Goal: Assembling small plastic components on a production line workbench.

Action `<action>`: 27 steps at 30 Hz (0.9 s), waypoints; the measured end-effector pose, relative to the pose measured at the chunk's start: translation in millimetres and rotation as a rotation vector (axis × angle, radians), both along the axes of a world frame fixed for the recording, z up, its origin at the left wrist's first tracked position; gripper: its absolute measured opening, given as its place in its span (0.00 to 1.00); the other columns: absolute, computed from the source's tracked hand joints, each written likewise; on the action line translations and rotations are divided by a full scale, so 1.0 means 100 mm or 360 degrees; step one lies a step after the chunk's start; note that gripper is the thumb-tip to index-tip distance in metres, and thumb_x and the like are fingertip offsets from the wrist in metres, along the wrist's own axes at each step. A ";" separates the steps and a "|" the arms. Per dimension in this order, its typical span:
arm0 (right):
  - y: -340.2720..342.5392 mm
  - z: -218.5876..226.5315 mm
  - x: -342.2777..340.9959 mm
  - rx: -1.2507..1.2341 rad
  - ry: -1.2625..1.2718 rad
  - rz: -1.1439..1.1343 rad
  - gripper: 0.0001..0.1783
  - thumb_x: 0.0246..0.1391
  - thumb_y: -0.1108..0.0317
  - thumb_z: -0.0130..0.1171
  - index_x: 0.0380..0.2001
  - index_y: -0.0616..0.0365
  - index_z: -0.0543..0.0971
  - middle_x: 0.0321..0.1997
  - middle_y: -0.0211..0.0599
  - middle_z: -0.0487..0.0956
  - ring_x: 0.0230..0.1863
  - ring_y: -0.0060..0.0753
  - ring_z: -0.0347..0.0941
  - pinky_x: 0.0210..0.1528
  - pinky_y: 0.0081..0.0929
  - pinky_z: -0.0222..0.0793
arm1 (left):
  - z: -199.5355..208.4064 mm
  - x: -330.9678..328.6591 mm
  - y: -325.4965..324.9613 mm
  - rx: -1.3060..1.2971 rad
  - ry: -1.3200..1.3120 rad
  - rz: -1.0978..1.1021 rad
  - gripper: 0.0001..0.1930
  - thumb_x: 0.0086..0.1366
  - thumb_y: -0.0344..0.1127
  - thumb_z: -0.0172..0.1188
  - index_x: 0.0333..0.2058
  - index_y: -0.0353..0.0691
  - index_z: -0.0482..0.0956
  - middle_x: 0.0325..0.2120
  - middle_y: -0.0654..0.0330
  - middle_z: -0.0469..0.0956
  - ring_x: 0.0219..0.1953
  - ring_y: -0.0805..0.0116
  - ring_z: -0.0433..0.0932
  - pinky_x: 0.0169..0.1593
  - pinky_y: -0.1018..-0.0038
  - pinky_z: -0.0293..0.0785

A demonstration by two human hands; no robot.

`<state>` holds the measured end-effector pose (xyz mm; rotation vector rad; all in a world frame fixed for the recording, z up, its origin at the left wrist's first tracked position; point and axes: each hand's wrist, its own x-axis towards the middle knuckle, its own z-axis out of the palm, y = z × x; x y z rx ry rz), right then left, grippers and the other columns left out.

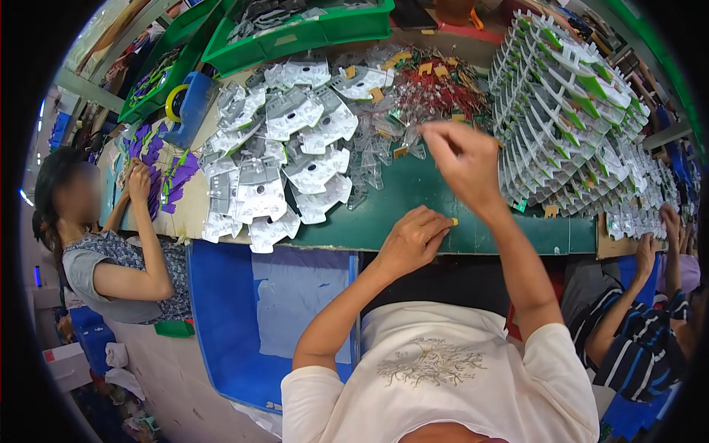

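Observation:
My left hand is closed just above the table's near edge, a small yellow piece poking out at its fingertips. My right hand is raised higher over the table, thumb and fingers pinched together. Its fingertips are beside a heap of clear plastic parts; whatever they hold is too small to make out. Behind that heap lies a tangle of red wires with small yellow boards among them. White and grey molded panels overlap in a pile to the left.
Tall stacks of white panels with green edges stand at right. Green bins sit at the back, near a blue tape dispenser. A blue bin is below the table edge. Co-workers sit on both sides, one handling purple parts.

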<state>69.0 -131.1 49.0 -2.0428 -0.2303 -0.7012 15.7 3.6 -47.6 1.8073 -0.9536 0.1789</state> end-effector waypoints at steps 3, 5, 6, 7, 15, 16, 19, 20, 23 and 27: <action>-0.13 0.09 0.12 0.0043 0.0279 -0.0070 0.06 0.54 0.73 0.61 0.33 0.65 0.83 0.24 0.39 0.81 0.22 0.24 0.75 0.26 0.24 0.69 | -0.03 -0.05 0.03 -0.0014 0.0017 -0.0020 0.09 0.53 0.20 0.65 0.35 0.33 0.82 0.31 0.54 0.80 0.33 0.56 0.78 0.37 0.65 0.75; -0.12 0.20 0.03 -0.0012 0.0137 -0.0071 0.06 0.54 0.74 0.63 0.33 0.66 0.83 0.27 0.40 0.81 0.24 0.28 0.76 0.28 0.25 0.70 | -0.05 -0.04 0.02 -0.0030 0.0036 -0.0001 0.09 0.53 0.20 0.65 0.35 0.33 0.82 0.30 0.54 0.80 0.33 0.56 0.78 0.37 0.65 0.75; -0.13 0.24 -0.03 -0.0090 0.0093 -0.0073 0.06 0.54 0.74 0.63 0.34 0.66 0.83 0.29 0.40 0.81 0.25 0.29 0.77 0.29 0.24 0.70 | -0.04 -0.02 0.02 -0.0060 0.0029 -0.0006 0.10 0.53 0.19 0.65 0.35 0.33 0.82 0.30 0.54 0.81 0.33 0.56 0.79 0.37 0.66 0.76; -0.11 0.22 -0.10 -0.0174 -0.0147 -0.0075 0.05 0.55 0.75 0.63 0.34 0.66 0.83 0.30 0.40 0.81 0.28 0.30 0.77 0.31 0.24 0.70 | -0.02 -0.03 0.03 -0.0087 0.0024 -0.0009 0.10 0.52 0.18 0.65 0.35 0.34 0.82 0.31 0.54 0.81 0.33 0.56 0.79 0.37 0.66 0.76; -0.21 0.06 -0.94 0.1754 0.0639 0.0887 0.28 0.73 0.57 0.38 0.24 0.67 0.75 0.25 0.39 0.71 0.23 0.27 0.66 0.26 0.23 0.66 | 0.53 -0.28 0.27 -0.0553 0.0584 0.0395 0.09 0.61 0.21 0.63 0.41 0.32 0.79 0.34 0.55 0.81 0.34 0.68 0.81 0.40 0.76 0.77; -0.20 0.09 -1.00 0.1720 0.0734 0.0818 0.31 0.74 0.52 0.33 0.22 0.63 0.71 0.22 0.38 0.67 0.21 0.25 0.61 0.22 0.24 0.62 | 0.55 -0.28 0.26 -0.0622 0.0945 0.0282 0.10 0.63 0.23 0.63 0.44 0.32 0.79 0.36 0.57 0.81 0.36 0.72 0.80 0.41 0.77 0.77; -0.27 0.03 -1.10 0.1897 0.0754 0.0883 0.32 0.74 0.52 0.34 0.21 0.63 0.70 0.22 0.38 0.67 0.20 0.25 0.60 0.21 0.22 0.60 | 0.65 -0.23 0.22 -0.0722 0.1423 -0.0117 0.17 0.71 0.30 0.57 0.56 0.33 0.73 0.42 0.59 0.80 0.39 0.76 0.77 0.45 0.77 0.75; -0.31 0.01 -1.14 0.1845 0.0767 0.0873 0.32 0.73 0.51 0.33 0.20 0.63 0.70 0.22 0.38 0.67 0.19 0.25 0.59 0.20 0.21 0.58 | 0.66 -0.25 0.18 -0.0760 0.1404 -0.0151 0.18 0.72 0.34 0.56 0.58 0.34 0.72 0.42 0.59 0.80 0.40 0.76 0.77 0.47 0.77 0.74; -0.38 -0.06 -1.22 0.1775 0.0830 0.0957 0.32 0.73 0.52 0.35 0.20 0.63 0.70 0.22 0.38 0.67 0.19 0.24 0.59 0.19 0.21 0.58 | 0.66 -0.29 0.10 -0.0895 0.1423 -0.0140 0.14 0.69 0.30 0.60 0.51 0.31 0.76 0.42 0.59 0.79 0.42 0.77 0.77 0.46 0.79 0.76; -0.40 -0.11 -1.30 0.1712 0.0824 0.0945 0.24 0.71 0.60 0.44 0.24 0.66 0.74 0.25 0.38 0.70 0.20 0.20 0.62 0.20 0.18 0.58 | 0.60 -0.32 0.10 -0.0697 0.1112 -0.0033 0.11 0.67 0.26 0.62 0.48 0.32 0.80 0.42 0.59 0.80 0.39 0.77 0.78 0.44 0.81 0.75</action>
